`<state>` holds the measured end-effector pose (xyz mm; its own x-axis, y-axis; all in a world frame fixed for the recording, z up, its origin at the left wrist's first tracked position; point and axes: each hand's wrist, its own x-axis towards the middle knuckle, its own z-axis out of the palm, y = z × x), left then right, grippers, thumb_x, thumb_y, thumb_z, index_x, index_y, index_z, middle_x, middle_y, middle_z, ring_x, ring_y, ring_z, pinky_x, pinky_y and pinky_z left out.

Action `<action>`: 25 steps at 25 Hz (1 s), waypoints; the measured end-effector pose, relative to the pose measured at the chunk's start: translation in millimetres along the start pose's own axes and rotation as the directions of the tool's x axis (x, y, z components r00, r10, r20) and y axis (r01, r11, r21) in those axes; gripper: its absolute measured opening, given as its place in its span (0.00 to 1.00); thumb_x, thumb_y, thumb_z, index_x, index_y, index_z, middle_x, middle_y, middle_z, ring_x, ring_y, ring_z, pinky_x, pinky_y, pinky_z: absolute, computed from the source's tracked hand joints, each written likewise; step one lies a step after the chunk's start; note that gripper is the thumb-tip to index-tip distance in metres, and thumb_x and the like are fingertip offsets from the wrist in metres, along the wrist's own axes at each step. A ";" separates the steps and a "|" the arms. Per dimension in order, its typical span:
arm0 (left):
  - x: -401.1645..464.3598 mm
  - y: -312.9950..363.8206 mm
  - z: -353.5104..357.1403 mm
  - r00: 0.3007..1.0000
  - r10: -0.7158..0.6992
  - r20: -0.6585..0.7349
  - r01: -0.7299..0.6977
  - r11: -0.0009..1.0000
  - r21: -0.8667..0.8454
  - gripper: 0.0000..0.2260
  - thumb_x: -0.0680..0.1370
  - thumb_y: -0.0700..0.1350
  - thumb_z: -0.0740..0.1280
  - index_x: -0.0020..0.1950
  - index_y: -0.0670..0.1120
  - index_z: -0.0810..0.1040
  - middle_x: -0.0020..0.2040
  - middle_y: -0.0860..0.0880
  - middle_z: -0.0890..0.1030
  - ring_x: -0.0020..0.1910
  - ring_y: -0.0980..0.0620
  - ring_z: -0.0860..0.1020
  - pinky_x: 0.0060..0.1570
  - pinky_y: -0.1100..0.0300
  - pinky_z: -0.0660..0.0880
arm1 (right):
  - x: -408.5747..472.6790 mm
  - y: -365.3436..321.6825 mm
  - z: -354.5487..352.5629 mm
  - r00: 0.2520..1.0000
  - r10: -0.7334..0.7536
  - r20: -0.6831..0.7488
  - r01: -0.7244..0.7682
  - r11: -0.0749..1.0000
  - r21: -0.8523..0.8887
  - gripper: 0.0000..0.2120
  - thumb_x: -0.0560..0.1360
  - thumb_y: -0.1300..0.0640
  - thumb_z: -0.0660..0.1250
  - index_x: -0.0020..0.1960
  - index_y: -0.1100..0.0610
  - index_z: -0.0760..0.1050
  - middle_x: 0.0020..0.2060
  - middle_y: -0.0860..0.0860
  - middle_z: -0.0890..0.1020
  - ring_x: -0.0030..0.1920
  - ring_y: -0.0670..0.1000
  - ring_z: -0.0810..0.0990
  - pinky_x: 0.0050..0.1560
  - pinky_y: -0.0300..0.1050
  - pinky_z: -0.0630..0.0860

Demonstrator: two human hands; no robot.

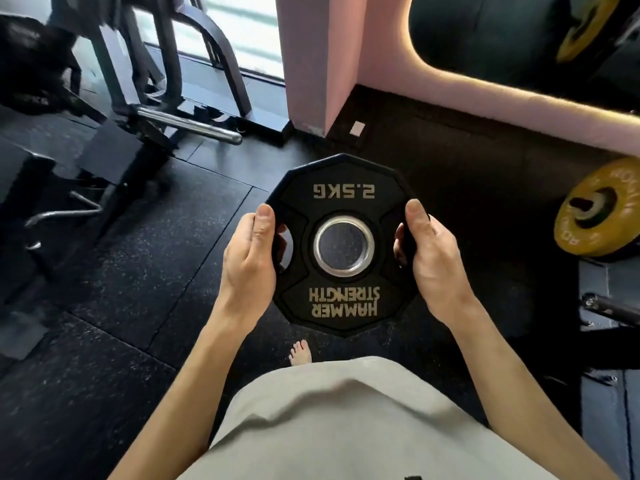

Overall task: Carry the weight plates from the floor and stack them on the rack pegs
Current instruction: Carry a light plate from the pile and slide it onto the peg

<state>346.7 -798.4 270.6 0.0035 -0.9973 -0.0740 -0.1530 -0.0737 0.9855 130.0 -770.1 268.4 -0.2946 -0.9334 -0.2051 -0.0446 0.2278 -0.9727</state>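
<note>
Daylight from the window (239,32) behind; dim floor (138,271), edges blurred and warped.

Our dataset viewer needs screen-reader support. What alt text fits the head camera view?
Seen from above, a person's left hand and right hand hold a black 2.5 kg Hammer Strength weight plate flat above a dark rubber gym floor. A yellow plate sits at the right, gym equipment with a chrome bar upper left.

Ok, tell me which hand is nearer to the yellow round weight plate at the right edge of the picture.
Right. The right hand grips the black 2.5 kg plate on the side facing the yellow round weight plate; the left hand grips the opposite side, farther away.
</note>
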 end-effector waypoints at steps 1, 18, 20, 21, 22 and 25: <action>28.1 3.3 -2.5 1.000 -0.004 0.022 0.004 1.000 -0.007 0.20 0.79 0.61 0.54 0.41 0.45 0.70 0.32 0.52 0.73 0.31 0.53 0.70 0.35 0.53 0.68 | 20.2 -6.8 8.8 1.000 0.007 -0.028 -0.006 1.000 0.006 0.25 0.74 0.33 0.58 0.40 0.57 0.72 0.33 0.52 0.74 0.35 0.50 0.73 0.40 0.46 0.71; 444.1 54.4 121.4 0.985 0.020 0.169 -0.017 1.000 -0.017 0.23 0.76 0.66 0.56 0.42 0.46 0.71 0.39 0.46 0.71 0.37 0.49 0.68 0.38 0.51 0.66 | 407.8 -87.5 -1.8 0.978 -0.006 -0.210 0.025 0.996 0.090 0.27 0.72 0.29 0.61 0.38 0.54 0.73 0.33 0.52 0.75 0.36 0.52 0.73 0.41 0.48 0.71; 478.5 65.5 141.6 0.982 0.032 0.188 -0.024 0.999 -0.042 0.23 0.78 0.63 0.56 0.43 0.44 0.73 0.39 0.47 0.71 0.38 0.50 0.69 0.39 0.54 0.67 | 441.4 -97.2 -10.9 0.973 -0.004 -0.230 0.027 0.995 0.099 0.25 0.73 0.31 0.60 0.38 0.53 0.74 0.34 0.53 0.75 0.36 0.52 0.73 0.42 0.48 0.71; 499.5 69.2 154.3 0.977 0.040 0.207 -0.028 0.998 -0.058 0.23 0.78 0.62 0.56 0.45 0.42 0.73 0.39 0.46 0.71 0.38 0.51 0.68 0.38 0.55 0.67 | 461.4 -101.5 -17.1 0.969 -0.007 -0.246 0.034 0.994 0.103 0.25 0.73 0.32 0.60 0.38 0.53 0.74 0.34 0.53 0.75 0.37 0.52 0.73 0.42 0.48 0.71; 520.3 70.6 166.7 0.973 0.043 0.226 -0.029 0.997 -0.066 0.23 0.79 0.62 0.56 0.46 0.41 0.73 0.39 0.45 0.70 0.37 0.51 0.68 0.37 0.57 0.67 | 479.6 -104.9 -22.6 0.963 -0.003 -0.269 0.034 0.993 0.109 0.24 0.73 0.32 0.60 0.37 0.53 0.73 0.34 0.53 0.75 0.37 0.53 0.73 0.42 0.48 0.71; 584.6 78.3 206.7 0.952 0.055 0.300 -0.030 0.996 -0.086 0.26 0.77 0.65 0.57 0.45 0.40 0.70 0.40 0.44 0.68 0.38 0.46 0.65 0.36 0.53 0.65 | 536.5 -113.4 -39.1 0.940 0.000 -0.341 0.056 0.986 0.155 0.23 0.76 0.35 0.62 0.36 0.53 0.72 0.33 0.52 0.74 0.37 0.52 0.72 0.43 0.47 0.70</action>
<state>132.5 -1385.5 273.0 -0.3019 -0.9513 -0.0621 -0.0671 -0.0438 0.9968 -60.3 -1285.9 272.9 -0.6023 -0.7829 -0.1562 0.0875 0.1298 -0.9877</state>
